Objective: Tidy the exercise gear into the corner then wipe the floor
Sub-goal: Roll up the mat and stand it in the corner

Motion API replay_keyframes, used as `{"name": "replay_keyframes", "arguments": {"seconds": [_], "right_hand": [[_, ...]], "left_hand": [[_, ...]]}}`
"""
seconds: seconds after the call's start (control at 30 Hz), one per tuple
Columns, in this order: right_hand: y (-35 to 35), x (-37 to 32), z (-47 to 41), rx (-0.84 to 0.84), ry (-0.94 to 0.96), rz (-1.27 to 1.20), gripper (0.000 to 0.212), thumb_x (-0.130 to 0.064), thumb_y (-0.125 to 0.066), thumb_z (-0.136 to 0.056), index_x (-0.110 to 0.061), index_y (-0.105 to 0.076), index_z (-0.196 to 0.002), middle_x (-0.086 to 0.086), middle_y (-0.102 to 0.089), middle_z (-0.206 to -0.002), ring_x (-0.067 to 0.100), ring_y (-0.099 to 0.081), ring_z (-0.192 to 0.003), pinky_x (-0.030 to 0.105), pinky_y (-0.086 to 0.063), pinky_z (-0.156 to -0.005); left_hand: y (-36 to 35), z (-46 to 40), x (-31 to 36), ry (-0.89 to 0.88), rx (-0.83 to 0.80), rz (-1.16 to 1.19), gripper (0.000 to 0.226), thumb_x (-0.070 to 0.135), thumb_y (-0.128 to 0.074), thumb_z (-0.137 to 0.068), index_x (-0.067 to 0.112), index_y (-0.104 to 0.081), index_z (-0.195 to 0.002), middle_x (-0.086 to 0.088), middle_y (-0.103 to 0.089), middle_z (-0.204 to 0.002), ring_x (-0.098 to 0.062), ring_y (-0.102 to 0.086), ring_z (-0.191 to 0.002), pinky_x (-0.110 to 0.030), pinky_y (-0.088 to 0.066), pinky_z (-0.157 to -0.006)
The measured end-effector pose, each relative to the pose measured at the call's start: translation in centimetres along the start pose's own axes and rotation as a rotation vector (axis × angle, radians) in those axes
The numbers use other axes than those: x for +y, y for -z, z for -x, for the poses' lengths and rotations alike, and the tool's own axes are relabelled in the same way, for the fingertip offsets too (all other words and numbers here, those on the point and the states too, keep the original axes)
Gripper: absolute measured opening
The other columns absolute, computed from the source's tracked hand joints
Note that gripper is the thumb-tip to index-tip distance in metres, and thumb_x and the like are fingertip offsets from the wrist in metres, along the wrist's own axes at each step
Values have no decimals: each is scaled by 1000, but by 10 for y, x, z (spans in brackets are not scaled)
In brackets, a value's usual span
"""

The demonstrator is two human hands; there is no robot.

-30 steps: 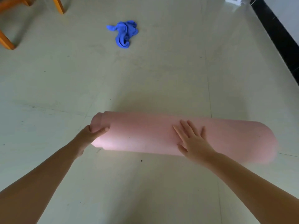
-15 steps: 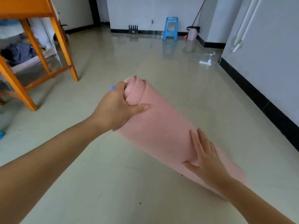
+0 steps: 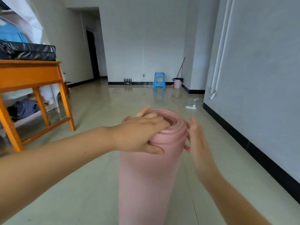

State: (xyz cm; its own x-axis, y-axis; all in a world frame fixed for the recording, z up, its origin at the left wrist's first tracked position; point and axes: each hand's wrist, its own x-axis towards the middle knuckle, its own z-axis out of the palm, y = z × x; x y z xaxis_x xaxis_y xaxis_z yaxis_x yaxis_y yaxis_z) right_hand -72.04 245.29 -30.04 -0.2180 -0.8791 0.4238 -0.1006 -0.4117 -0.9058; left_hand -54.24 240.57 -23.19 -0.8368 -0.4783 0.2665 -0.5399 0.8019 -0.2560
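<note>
Grip first: left hand (image 3: pixel 141 135) is clamped on the top end of the rolled pink yoga mat (image 3: pixel 149 176), fingers hooked over the rim into the spiral, thumb pressed against the outer wall. Right hand (image 3: pixel 198 143) is spread flat, fingers splayed, holding nothing; it sits just beside the roll's right flank, fingertips (image 3: pixel 188 127) at or near the rim. I cannot tell whether they touch.

Largest down. Floor (image 3: pixel 97 184): pale tile, glossy, running to a far wall with black skirting. Orange counter (image 3: pixel 30 75) at left, well apart from the mat. Mat: long axis roughly upright, dead centre ahead of me, lower end out of view, so I cannot confirm it rests on the floor. Far corner holds a blue stool (image 3: pixel 159 81) and a pink bucket (image 3: pixel 178 83).

Judgement: the roll's axis runs straight down from the left grip, so that hand carries control. Right hand is nearest the free flank and best placed to close on it for the carry.
</note>
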Motion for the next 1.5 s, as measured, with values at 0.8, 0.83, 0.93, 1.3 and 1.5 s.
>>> {"name": "replay_keyframes", "arguments": {"seconds": [0.8,0.83,0.93,1.3,1.5], "right_hand": [[-73,-5,-140,-455,-568,398,23,-10,-62,-79,-14,-62,-101,8,-68,-87,22,-64,-76,32,-50,-71],[-75,-5,-135,-451,-595,407,24,-10,-62,-78,-15,-61,-102,7,-68,-88,21,-64,-78,32,-50,-72],[-84,-15,-133,-466,-692,448,31,-13,-62,-77,-19,-57,-107,3,-67,-93,20,-65,-85,31,-50,-76],[-114,-52,-78,-767,-716,748,55,-15,-55,-82,-26,-32,-131,9,-53,-119,20,-61,-77,28,-53,-61],[-86,-100,-41,-832,-543,1101,59,-17,-45,-95,-25,-16,-145,6,-40,-132,25,-62,-86,32,-52,-71]], "left_hand": [[-52,48,-39,1261,576,828,116,74,-58,-64,17,-6,-152,5,-7,-153,-9,-14,-141,-27,-22,-109],[-45,48,-36,1381,476,966,118,64,-65,-65,21,1,-152,1,-3,-156,-13,-13,-144,-31,-23,-110],[-27,55,-41,1596,47,1463,114,65,-68,-67,39,5,-150,0,-17,-157,-23,-31,-137,-39,-48,-95],[16,57,-62,1450,-328,1098,63,19,-68,-79,17,-35,-133,-3,-58,-108,-19,-60,-91,-21,-48,-66],[46,56,-12,1262,-504,798,43,17,-47,-87,23,-34,-128,-1,-52,-110,-26,-61,-89,-35,-52,-75]]}}
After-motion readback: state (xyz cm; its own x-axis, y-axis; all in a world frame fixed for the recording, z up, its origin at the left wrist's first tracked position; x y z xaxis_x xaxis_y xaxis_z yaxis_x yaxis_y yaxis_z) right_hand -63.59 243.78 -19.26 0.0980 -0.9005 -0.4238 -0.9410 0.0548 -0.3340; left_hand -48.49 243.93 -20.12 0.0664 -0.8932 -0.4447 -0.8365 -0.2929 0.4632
